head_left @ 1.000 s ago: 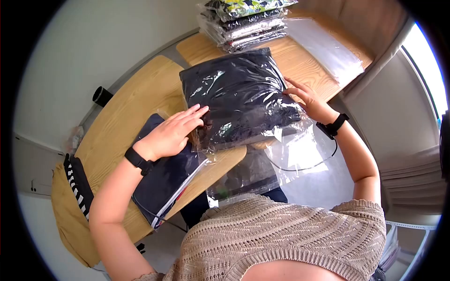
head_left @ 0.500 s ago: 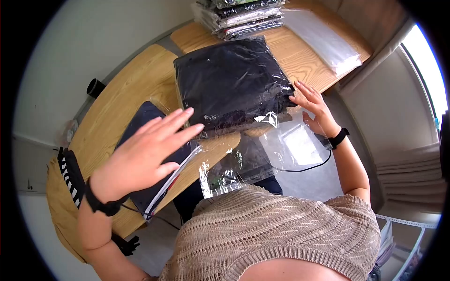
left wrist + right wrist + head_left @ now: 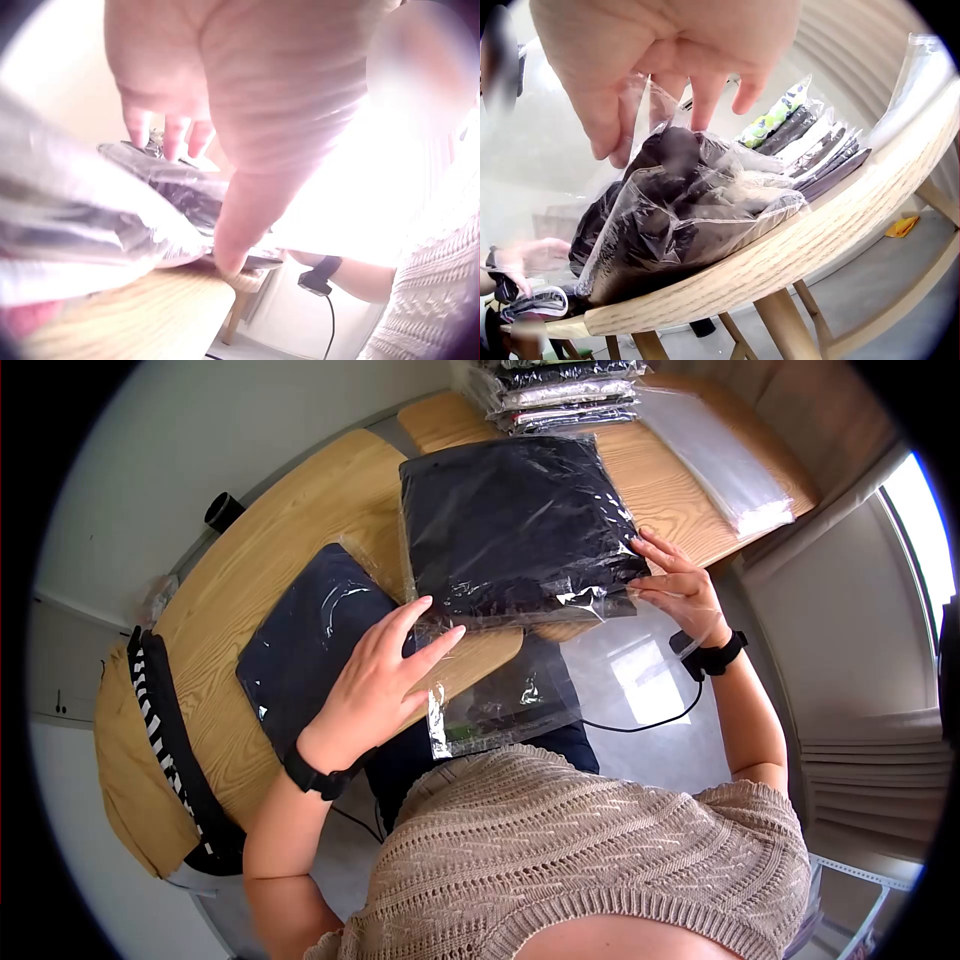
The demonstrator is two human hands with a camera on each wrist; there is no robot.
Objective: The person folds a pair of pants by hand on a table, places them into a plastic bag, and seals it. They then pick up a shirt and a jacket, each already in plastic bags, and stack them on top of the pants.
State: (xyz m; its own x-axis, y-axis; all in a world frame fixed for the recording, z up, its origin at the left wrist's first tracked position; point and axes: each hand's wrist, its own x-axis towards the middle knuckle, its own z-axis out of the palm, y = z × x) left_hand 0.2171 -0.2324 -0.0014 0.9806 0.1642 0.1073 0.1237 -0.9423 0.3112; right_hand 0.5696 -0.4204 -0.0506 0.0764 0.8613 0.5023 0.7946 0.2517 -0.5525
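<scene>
A folded dark garment (image 3: pixel 520 520) lies on the table in a clear plastic bag (image 3: pixel 590 598), whose loose open end hangs over the near edge. At the bag's right near corner, my right hand (image 3: pixel 688 582) pinches the film between thumb and fingers; the right wrist view shows the plastic drawn up to them. My left hand (image 3: pixel 365 680) has its fingers spread and straight, with the fingertips at the bag's left near corner. Beneath and beside the left hand lies a second bagged navy garment (image 3: pixel 315 630).
Several bagged garments (image 3: pixel 570 400) are stacked at the back. A pile of flat clear bags (image 3: pixel 720 465) lies at the back right of the wooden table (image 3: pixel 230 580). Tan and black-and-white striped cloth (image 3: pixel 150 760) drapes over the left edge. A black cylinder (image 3: pixel 223 512) stands behind the table.
My left hand lifted off the bag, drew back towards me, then returned to its near left corner. My right hand slid to the near right corner. The bag's top looks flatter and less creased.
</scene>
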